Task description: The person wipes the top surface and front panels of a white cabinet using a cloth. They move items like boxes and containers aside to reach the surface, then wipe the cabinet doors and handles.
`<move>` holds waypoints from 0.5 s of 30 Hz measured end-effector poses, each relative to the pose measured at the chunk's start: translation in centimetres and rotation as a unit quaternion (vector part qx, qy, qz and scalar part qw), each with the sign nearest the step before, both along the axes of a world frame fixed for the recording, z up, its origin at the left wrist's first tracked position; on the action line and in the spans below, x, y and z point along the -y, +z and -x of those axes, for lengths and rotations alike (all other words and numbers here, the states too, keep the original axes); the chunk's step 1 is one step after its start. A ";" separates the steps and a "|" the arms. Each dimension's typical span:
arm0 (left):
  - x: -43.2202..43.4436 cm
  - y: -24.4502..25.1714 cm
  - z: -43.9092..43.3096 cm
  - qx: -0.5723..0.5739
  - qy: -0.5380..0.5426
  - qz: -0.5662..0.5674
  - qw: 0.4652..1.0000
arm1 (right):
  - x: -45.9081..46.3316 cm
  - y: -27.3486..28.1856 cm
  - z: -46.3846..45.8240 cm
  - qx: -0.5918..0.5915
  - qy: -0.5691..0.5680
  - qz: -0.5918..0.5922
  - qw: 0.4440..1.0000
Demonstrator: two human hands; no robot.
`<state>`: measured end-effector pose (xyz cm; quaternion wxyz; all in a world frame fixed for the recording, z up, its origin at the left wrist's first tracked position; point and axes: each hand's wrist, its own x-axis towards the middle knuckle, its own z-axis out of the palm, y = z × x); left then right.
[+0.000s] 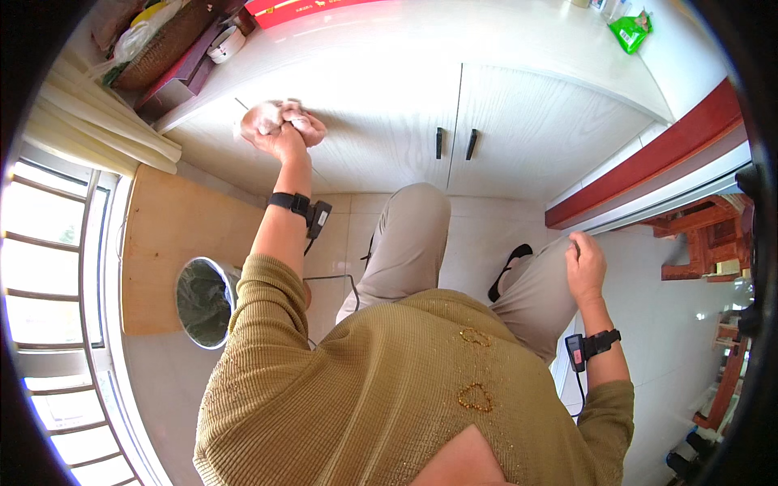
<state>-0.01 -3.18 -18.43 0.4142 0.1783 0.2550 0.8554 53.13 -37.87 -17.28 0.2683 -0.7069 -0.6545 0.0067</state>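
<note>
My left hand [285,144] grips a crumpled pinkish cloth [310,126] against the front of a white wood-grain cabinet [364,146], near its left end. Part of the cloth is blurred, and some of the fingers are hidden by it. Two black handles, a left one [439,143] and a right one [471,144], stand upright on either side of the door gap, to the right of that hand. My right hand [586,267] rests on my right knee, its fingers bent and partly out of sight.
A lined trash bin [206,304] stands at left beside a wooden board [164,200], below a curtain [91,121] and barred window [45,255]. The cabinet top carries a red box [316,11], a white round container [226,45] and a green packet [631,31]. A red-brown frame [650,152] edges the right side.
</note>
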 end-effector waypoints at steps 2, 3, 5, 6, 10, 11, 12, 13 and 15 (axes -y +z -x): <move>0.6 -1.3 -0.2 0.097 -0.147 -0.040 0.984 | 0.0 0.1 0.1 -0.001 -0.001 0.003 1.000; 0.6 -1.5 -0.6 0.139 -0.191 0.016 0.972 | -0.1 0.2 0.2 -0.002 0.000 0.003 1.000; 1.3 -1.5 -1.6 0.104 -0.266 0.164 0.944 | -0.1 0.2 0.2 -0.002 0.000 0.002 1.000; 1.6 -1.3 -2.5 0.071 -0.276 0.252 0.925 | -0.1 0.2 0.3 -0.002 0.000 0.000 1.000; 1.6 -0.1 -8.1 0.130 -0.344 0.393 0.843 | 0.0 0.1 0.2 0.007 -0.002 -0.008 1.000; 1.5 0.2 -9.7 0.136 -0.358 0.414 0.826 | 0.0 0.1 0.2 0.004 -0.004 -0.006 1.000; 1.4 0.5 -11.4 0.138 -0.371 0.430 0.812 | 0.1 0.1 0.2 0.003 -0.006 -0.009 1.000; 1.5 0.9 -12.8 0.141 -0.384 0.442 0.799 | 0.1 0.1 0.2 0.001 -0.007 -0.012 1.000; 1.7 1.7 -15.5 0.137 -0.405 0.452 0.783 | 0.1 0.2 0.2 -0.002 -0.008 -0.014 1.000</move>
